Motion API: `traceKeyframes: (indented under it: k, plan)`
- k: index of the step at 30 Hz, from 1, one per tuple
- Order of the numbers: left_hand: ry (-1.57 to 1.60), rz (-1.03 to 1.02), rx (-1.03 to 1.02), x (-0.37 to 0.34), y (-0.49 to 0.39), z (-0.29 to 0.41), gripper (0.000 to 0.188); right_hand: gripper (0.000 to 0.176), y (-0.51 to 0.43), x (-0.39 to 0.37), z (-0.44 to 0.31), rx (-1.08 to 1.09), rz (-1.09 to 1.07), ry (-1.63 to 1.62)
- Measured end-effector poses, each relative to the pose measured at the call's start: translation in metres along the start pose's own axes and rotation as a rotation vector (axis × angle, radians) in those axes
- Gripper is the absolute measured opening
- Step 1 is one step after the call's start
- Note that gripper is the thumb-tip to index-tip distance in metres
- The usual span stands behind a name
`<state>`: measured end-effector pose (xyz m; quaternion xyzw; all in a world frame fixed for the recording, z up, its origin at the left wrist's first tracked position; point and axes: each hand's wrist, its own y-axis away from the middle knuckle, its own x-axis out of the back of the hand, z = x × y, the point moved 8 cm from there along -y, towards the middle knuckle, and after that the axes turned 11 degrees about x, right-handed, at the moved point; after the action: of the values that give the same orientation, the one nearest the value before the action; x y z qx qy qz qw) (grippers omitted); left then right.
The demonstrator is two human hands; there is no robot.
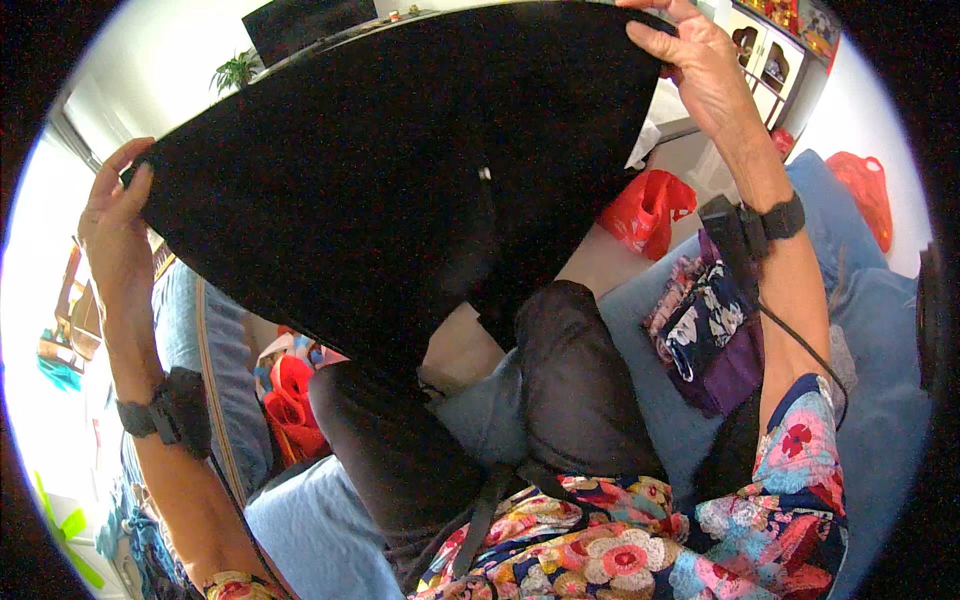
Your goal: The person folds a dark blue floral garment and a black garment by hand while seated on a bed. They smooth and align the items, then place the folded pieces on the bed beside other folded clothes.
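A wide black cloth garment [360, 172] is stretched out before me, its upper edge raised between both hands. At its left corner, my left hand [120, 210] pinches the fabric between thumb and fingers. My right hand [694, 60] grips the upper right corner, with some fingertips cut off by the top of the view. A small pale spot shows near the middle of the cloth, too small to identify. Its lower part narrows and hangs down by my knees, where dark trousers [585, 375] make its lower end hard to tell apart.
Folded clothes [705, 322], dark floral and purple, lie on the blue sofa [630, 322] at my right. Red plastic bags stand on the floor at right [649, 214] and left [292, 405]. Another red bag [862, 195] rests farther right. Behind the cloth are a television [300, 30] and a plant [236, 71].
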<state>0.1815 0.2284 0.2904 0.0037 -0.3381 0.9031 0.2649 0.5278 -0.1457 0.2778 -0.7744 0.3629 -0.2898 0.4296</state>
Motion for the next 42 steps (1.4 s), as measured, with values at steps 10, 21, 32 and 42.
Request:
traceKeyframes:
  k: [10,21,32,42]
  plan:
    - [-0.422,-0.092,-0.008,-0.017,0.057,-0.001,0.017,0.021,0.029,-0.014,-0.005,0.124,-0.318,0.138]
    - [-0.561,-0.373,0.292,-0.036,0.183,-0.060,0.023,0.025,0.147,-0.034,0.033,-0.430,-0.576,0.036]
    - [-0.656,-0.608,0.388,-0.087,0.284,-0.107,0.032,0.014,0.268,-0.058,0.059,-0.703,-0.873,-0.059]
    - [-0.686,-0.632,0.356,-0.100,0.284,-0.105,0.028,0.019,0.278,-0.059,0.063,-0.655,-0.931,-0.078]
